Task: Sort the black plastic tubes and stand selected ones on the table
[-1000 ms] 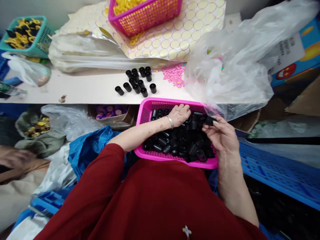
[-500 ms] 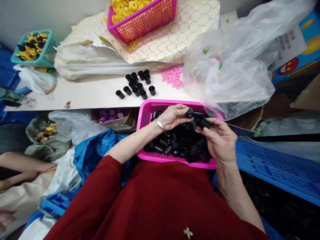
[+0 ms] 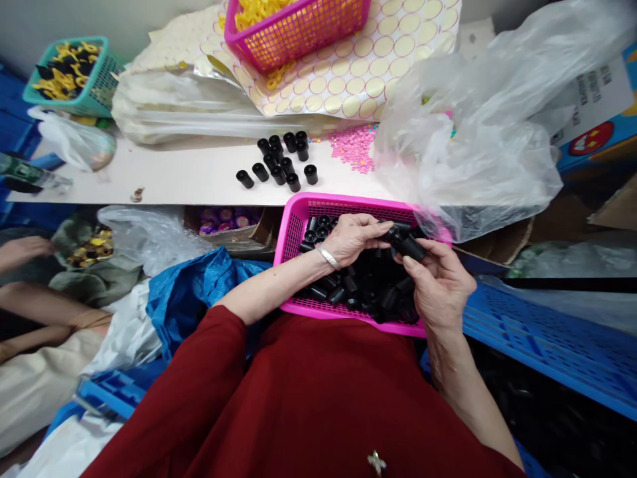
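Over the far edge of the pink basket (image 3: 290, 229), a black tube (image 3: 389, 234) is being pinched in the left hand (image 3: 354, 237) and a second black tube (image 3: 412, 247) in the right hand (image 3: 442, 284), ends meeting: seemingly a joining step. Square alignment is likely being called for next.

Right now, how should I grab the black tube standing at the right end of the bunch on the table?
Pinch the black tube across its round side wall, coming down from above: it stands upright on the table, a little apart from the other tubes.
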Motion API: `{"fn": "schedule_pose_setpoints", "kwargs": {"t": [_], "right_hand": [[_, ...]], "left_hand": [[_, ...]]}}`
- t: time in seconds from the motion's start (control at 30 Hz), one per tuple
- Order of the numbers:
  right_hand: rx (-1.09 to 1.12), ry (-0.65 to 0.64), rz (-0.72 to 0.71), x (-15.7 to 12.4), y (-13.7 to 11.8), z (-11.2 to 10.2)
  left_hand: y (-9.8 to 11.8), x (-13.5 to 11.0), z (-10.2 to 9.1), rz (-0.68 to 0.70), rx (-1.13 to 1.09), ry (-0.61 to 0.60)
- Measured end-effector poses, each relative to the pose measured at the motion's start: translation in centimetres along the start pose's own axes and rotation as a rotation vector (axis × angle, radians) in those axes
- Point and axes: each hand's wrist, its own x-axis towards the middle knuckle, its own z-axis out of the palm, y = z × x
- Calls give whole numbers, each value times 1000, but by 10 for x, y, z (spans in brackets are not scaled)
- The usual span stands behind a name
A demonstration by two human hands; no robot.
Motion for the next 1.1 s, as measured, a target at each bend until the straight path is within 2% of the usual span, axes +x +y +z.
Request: {"fn": "schedule_pose_setpoints", "kwargs": {"t": [0.17,0.37,0.47,0.53,0.6,0.67,0.77,0.83,0.9,0.97,1.03,1.1], "right_hand": [[-176,-43,-97,1,-3,-2],[-122,17,17,-1,0,9],[-160,-28,37,-1,1,14],[-217,-90,36,4,0,12],[-322,-89,-10,13,0,5],[-440,-27,-91,26,3,-6],[-566,2,-160,44,15,-23],[-638,-42,-163,53,26,-29],[-723,-118,-163,59,35,-29],[-841,-210,-170,64,38,-23],[-1011,-309,-159,69,33,-13],[-1206,-430,-114,73,23,-2]], "left_hand": [[-2,-3,-1,132,195,-12],[-14,-13,3,290,551,-122],[-22,-11,0,372,553,-64],[-15,-7,-7,416,490,23],[3,-1,-22,468,441,165],[30,5,-44,526,418,353],[69,12,-89,612,401,608],[81,14,-119,655,405,741],[82,14,-145,672,438,855],[74,15,-163,639,485,934],[63,19,-175,595,534,962],[54,26,-181,585,580,938]]}}
